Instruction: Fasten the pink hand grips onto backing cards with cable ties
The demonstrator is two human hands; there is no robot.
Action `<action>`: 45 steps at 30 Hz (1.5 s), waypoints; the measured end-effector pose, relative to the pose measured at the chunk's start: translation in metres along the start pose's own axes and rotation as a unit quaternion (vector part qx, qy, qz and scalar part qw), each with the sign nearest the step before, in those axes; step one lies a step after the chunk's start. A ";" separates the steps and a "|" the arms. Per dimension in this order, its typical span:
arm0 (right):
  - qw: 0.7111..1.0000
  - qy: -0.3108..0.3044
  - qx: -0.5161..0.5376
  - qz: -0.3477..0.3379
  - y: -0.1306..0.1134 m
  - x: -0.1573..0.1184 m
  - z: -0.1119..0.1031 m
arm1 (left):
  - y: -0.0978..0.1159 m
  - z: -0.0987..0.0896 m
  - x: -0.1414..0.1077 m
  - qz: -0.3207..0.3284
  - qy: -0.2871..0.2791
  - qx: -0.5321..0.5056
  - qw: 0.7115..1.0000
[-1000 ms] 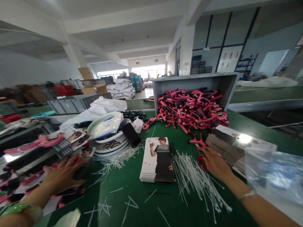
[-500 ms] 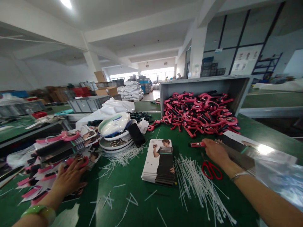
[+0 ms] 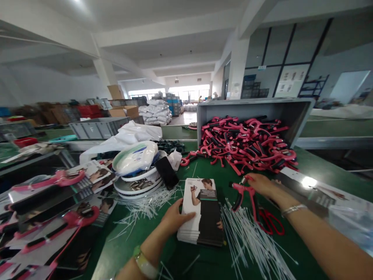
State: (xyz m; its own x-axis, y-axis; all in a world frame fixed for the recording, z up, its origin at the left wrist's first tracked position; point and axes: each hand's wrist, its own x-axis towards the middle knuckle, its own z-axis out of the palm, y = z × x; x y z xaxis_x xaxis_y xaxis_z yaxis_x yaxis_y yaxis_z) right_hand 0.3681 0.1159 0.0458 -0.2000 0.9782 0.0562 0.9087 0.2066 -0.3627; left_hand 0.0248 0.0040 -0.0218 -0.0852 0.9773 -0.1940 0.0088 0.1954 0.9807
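Observation:
My right hand (image 3: 258, 183) grips a pink-and-black hand grip strengthener (image 3: 247, 191) by its top end, its two handles hanging down and apart. My left hand (image 3: 176, 217) is at the left edge of a stack of printed cards (image 3: 206, 206), thumb across the top card and fingers curled at its side. A loose bundle of white cable ties (image 3: 250, 237) lies right of the stack. Red-handled scissors (image 3: 272, 222) rest just behind the hanging strengthener, partly covered by it.
A grey crate (image 3: 256, 102) on its side spills many strengtheners onto the green table (image 3: 186, 268). Strengtheners on cards (image 3: 61, 229) are piled at left. Round trays (image 3: 138, 190), a black phone (image 3: 166, 173) and scattered ties stand between. More cards (image 3: 317, 190) and clear plastic (image 3: 349, 221) lie right.
My left hand has moved right from the pile of carded strengtheners to the card stack. My right hand has raised its strengthener, which now hangs with handles downward. The view has shifted slightly.

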 end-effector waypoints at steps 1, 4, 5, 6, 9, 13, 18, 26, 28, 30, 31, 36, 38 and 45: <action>1.000 -0.005 -0.006 0.018 0.007 0.009 0.000 | -0.002 0.001 0.004 0.005 0.005 0.017 1.000; 0.997 -0.022 -0.019 0.067 0.025 0.034 0.005 | -0.003 -0.005 0.007 0.003 0.009 0.052 0.999; 0.996 -0.025 -0.023 0.082 0.027 0.041 0.008 | -0.002 -0.009 0.005 0.000 0.009 0.039 0.999; 0.995 -0.026 -0.026 0.095 0.029 0.046 0.011 | -0.001 -0.012 0.003 -0.002 0.015 0.028 0.999; 0.993 -0.022 -0.035 0.113 0.025 0.055 0.021 | 0.000 -0.019 -0.005 0.001 0.037 0.006 0.999; 0.994 0.016 -0.065 0.091 0.006 0.034 0.032 | -0.008 -0.027 -0.011 -0.016 0.031 -0.050 0.998; 0.995 -0.007 -0.102 0.009 -0.034 -0.031 0.057 | -0.007 -0.030 -0.013 -0.031 0.011 -0.093 0.995; 0.999 -0.018 -0.044 0.020 -0.055 -0.061 0.079 | 0.024 -0.004 -0.020 -0.046 -0.054 -0.137 0.988; 0.999 -0.010 0.012 0.028 -0.048 -0.061 0.074 | 0.025 -0.002 -0.018 -0.051 -0.049 -0.156 0.985; 0.996 0.003 0.081 0.045 -0.040 -0.063 0.066 | 0.024 -0.002 -0.013 -0.066 -0.043 -0.157 0.984; 0.991 0.013 0.119 0.057 -0.037 -0.064 0.062 | 0.024 -0.001 -0.011 -0.075 -0.043 -0.152 0.985; 0.937 0.068 0.314 0.139 -0.034 -0.066 0.040 | 0.029 0.005 -0.001 -0.090 -0.110 -0.138 0.980; 0.908 0.075 0.382 0.157 -0.039 -0.065 0.034 | 0.032 0.009 -0.001 -0.087 -0.132 -0.141 0.977; 0.816 0.037 0.558 0.146 -0.083 -0.066 0.038 | 0.032 0.023 -0.009 -0.092 -0.141 -0.286 0.943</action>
State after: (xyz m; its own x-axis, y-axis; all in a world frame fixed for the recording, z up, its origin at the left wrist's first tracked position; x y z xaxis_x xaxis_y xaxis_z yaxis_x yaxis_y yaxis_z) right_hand 0.2923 0.0338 0.0366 0.0253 0.9895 -0.1425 0.0057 -0.1427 -0.9898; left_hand 0.0484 0.0035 0.0107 0.2371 0.9297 -0.2819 -0.5256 0.3668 0.7676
